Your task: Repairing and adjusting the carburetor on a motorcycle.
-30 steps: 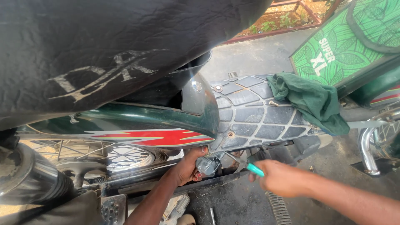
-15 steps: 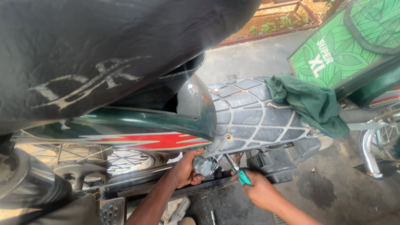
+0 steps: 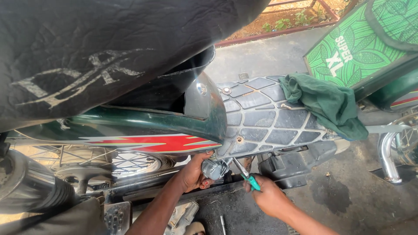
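While the left hand (image 3: 193, 174) is clasping a small grey metal part (image 3: 214, 169) under the motorcycle's tank, the right hand (image 3: 269, 198) is closing around a green-handled screwdriver (image 3: 244, 174) and pressing its thin shaft up against that part. A second ago this hand was out to the right with the tool held clear; it has since swung in, so the tip is now meeting the part, which is sitting just below the edge of the grey seat pad (image 3: 265, 115) and above the dark frame rail (image 3: 165, 185). The part looks cast and dull, knobbly in shape. Around it, the glossy dark green tank (image 3: 143, 124) is carrying a red and silver stripe, and the seat pad is showing a raised diamond pattern, worn and dusty. A crumpled green cloth (image 3: 326, 102) is lying on the pad's far end. Spoked wheel (image 3: 104, 161) and chrome tube (image 3: 389, 156) are flanking the stained concrete floor (image 3: 348, 200).
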